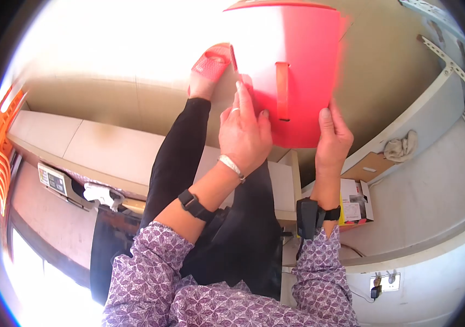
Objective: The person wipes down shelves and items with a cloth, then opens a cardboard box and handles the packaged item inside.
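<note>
A red box (310, 82) with an orange strap handle (282, 90) on its near face is up in front of me. My left hand (246, 133), with a ring on one finger, is at the box's lower left edge, its fingers along the side. At the lower right corner, my right hand (333, 133) grips the edge with the thumb on the near face. Glare washes out the upper left of the box, and its far side is hidden.
My foot in a pink slipper (210, 68) is left of the box. A pale ledge (107, 143) crosses below. A device with a keypad (58, 182) and orange plastic slats (1, 169) are at left. Right are a white-and-yellow carton (357, 196), a crumpled cloth (401, 147) and wall plugs (377, 289).
</note>
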{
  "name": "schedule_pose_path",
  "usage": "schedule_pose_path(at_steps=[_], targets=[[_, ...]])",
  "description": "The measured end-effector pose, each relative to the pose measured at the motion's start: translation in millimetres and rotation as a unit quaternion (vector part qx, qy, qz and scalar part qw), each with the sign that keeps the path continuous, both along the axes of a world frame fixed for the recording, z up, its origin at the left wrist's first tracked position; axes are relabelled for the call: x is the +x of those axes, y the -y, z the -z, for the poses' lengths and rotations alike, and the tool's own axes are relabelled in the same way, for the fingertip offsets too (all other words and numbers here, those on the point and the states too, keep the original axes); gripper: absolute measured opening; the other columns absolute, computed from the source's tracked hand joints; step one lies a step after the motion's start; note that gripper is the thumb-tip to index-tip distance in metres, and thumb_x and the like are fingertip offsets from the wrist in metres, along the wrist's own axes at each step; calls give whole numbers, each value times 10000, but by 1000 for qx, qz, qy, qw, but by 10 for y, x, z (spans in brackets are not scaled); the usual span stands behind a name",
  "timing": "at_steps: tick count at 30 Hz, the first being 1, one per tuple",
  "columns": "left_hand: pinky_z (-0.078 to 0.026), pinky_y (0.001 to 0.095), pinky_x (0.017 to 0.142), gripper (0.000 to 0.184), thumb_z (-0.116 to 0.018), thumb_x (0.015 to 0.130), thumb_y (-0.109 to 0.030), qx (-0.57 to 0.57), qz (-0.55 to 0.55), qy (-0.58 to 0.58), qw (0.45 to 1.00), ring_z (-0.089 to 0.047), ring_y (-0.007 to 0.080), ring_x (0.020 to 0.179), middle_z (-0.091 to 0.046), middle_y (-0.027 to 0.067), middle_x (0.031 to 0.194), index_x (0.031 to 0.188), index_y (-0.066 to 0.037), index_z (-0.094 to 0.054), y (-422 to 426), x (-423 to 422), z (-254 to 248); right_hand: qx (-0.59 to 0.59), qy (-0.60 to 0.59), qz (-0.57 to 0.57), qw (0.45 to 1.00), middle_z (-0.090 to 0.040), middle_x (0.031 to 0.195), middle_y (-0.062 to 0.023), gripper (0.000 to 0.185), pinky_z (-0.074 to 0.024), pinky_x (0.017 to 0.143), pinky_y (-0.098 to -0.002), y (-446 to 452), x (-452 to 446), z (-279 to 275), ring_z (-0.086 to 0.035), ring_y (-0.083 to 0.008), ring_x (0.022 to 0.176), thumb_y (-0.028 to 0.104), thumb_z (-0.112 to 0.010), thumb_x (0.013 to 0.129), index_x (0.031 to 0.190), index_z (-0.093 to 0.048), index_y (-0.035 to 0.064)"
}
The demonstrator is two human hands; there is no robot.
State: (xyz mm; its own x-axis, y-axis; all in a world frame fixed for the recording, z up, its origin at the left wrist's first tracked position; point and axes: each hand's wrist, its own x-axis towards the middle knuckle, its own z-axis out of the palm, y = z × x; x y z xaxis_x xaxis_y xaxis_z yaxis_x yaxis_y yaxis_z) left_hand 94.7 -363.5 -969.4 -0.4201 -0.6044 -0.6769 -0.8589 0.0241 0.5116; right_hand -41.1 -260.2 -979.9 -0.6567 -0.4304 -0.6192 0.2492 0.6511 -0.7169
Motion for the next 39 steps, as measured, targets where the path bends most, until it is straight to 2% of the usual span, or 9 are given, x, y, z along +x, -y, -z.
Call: schedule_pose_path(at_steps=[5, 11, 15, 18, 19, 25, 29, 32, 39], targets=[[-406, 456, 924, 690, -569, 858, -154, -20, -14, -22, 999, -583, 404, 1025, -510, 297, 1282, 1407, 123, -255, 16, 77, 33, 43, -228, -140, 963, -577, 1289, -181, 429, -400, 1015, -362, 376, -166, -208, -532, -274, 1199, 130, -602, 925, 1322, -528, -15], [-430, 461, 887, 691, -606, 847, -150, 16, -61, -40, 997, -581, 401, 1029, -518, 273, 1273, 1409, 84, -280, 70, 80, 17, -103, -279, -165, 940, -567, 1311, -140, 485, -394, 1023, -342, 1097, -689, -108, -521, -235, 1226, 194, -645, 912, 1365, -522, 68], [-432, 467, 895, 691, -612, 845, -149, -13, -49, -52, 997, -571, 400, 1050, -518, 259, 1272, 1417, 56, -281, 55, 114, 51, -29, -313, -278, 908, -632, 1136, -179, 401, -441, 965, -386, 1244, -704, 63, -539, -304, 1121, 138, -662, 865, 1260, -601, 112], [-432, 465, 900, 693, -614, 844, -149, 5, -64, -48, 997, -569, 401, 1059, -521, 252, 1265, 1420, 40, -280, 66, 132, 51, -55, -257, -225, 938, -639, 1138, -149, 375, -445, 959, -394, 1249, -598, 51, -543, -306, 1109, 132, -659, 862, 1233, -609, 100], [-433, 464, 899, 690, -613, 845, -149, 3, -68, -52, 996, -569, 399, 1058, -524, 248, 1263, 1420, 39, -280, 66, 134, 59, -42, -267, -233, 934, -616, 1206, -101, 387, -436, 989, -350, 1208, -574, 73, -584, -230, 1119, 173, -654, 904, 1279, -594, 97], [-445, 450, 873, 672, -617, 847, -143, 26, -88, -55, 994, -581, 383, 1020, -544, 213, 1240, 1412, 17, -291, 123, 140, 63, -27, -262, -170, 950, -610, 1203, -154, 442, -456, 946, -384, 1200, -376, 234, -565, -287, 1088, 95, -601, 904, 1340, -531, 76], [-464, 436, 835, 648, -625, 848, -139, 45, -116, -61, 990, -589, 376, 986, -552, 201, 1230, 1398, -1, -312, 155, 125, 57, -67, -238, -123, 961, -566, 1257, -176, 469, -447, 963, -366, 1199, -315, 293, -559, -287, 1122, 151, -564, 955, 1399, -458, 45], [-473, 425, 839, 629, -624, 856, -143, 54, -124, -56, 989, -585, 366, 1016, -553, 198, 1228, 1387, 3, -319, 183, 118, 43, -81, -161, -24, 983, -568, 1239, -176, 459, -443, 969, -352, 1145, -219, 278, -561, -282, 1115, 150, -549, 964, 1398, -454, 35], [-466, 414, 897, 621, -635, 854, -132, 61, -133, -66, 987, -567, 361, 1098, -554, 219, 1218, 1376, 17, -333, 198, 104, 49, -58, -220, -16, 974, -608, 1148, -184, 369, -470, 926, -361, 1064, -100, 322, -592, -279, 1048, 139, -549, 962, 1311, -536, 19]])
